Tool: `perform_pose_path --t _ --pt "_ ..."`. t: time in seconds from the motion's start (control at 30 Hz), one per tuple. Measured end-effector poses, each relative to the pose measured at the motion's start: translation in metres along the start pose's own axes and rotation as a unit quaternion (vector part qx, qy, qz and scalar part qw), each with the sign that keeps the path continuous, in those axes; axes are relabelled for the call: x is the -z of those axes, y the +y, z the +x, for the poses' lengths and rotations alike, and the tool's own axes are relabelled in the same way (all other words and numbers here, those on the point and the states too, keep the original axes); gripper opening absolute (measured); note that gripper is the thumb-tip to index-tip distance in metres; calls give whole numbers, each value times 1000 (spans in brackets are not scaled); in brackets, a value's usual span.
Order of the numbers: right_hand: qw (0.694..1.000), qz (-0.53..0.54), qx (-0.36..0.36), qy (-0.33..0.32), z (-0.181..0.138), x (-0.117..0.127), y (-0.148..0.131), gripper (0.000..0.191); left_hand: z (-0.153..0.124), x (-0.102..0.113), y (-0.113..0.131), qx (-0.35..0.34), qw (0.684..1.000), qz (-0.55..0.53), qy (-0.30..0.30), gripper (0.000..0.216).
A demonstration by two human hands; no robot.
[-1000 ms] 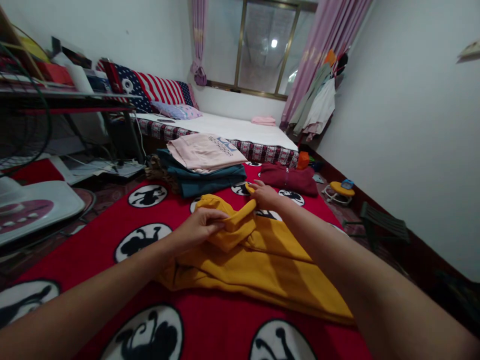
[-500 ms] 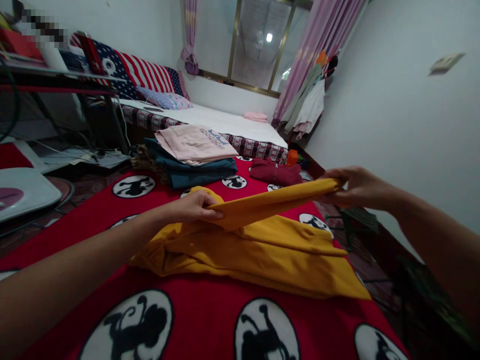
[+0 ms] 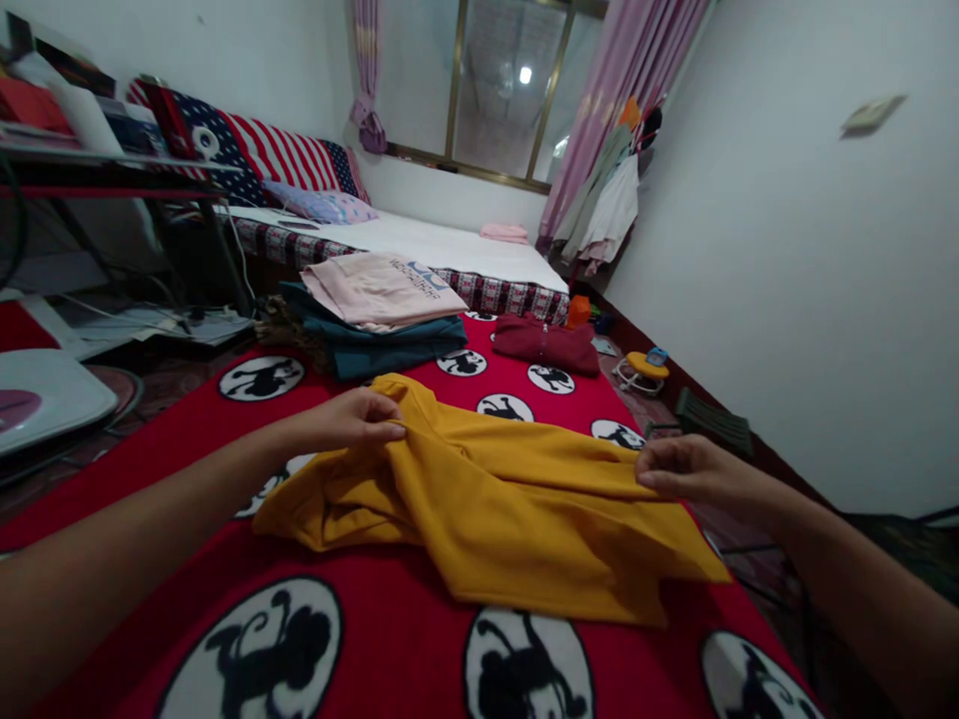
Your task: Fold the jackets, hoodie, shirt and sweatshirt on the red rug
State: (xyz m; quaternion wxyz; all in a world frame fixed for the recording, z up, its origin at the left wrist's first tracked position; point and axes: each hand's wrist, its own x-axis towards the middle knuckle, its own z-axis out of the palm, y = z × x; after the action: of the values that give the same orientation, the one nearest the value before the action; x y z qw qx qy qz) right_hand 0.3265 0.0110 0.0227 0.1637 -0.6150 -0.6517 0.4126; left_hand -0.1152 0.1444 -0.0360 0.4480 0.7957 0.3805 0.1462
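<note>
1. Left hand (image 3: pixel 352 419) pinches the near-left edge of the mustard-yellow garment (image 3: pixel 509 509), fingers closed on the cloth.
2. Right hand (image 3: pixel 685 471) nips the garment's far-right edge.
3. Between both grips, the garment lies spread on the red blanket (image 3: pixel 405 649).
4. Beyond the left grip: a stack of folded clothes (image 3: pixel 379 315).

Left hand (image 3: pixel 352 419), right hand (image 3: pixel 685 469), both in pinch
</note>
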Motion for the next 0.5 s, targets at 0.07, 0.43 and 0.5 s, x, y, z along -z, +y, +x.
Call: perform_pose_path --t 0.07,0.43,0.5 --pt "998 -26 3 51 13 5 6 45 12 -8 1 -14 998 16 63 44" --pt "932 -352 -80 35 -9 -43 39 14 3 -16 -17 11 999 4 34 45" --pt "957 -278 -64 47 -13 -38 37 14 -2 -13 -18 22 999 -19 26 45"
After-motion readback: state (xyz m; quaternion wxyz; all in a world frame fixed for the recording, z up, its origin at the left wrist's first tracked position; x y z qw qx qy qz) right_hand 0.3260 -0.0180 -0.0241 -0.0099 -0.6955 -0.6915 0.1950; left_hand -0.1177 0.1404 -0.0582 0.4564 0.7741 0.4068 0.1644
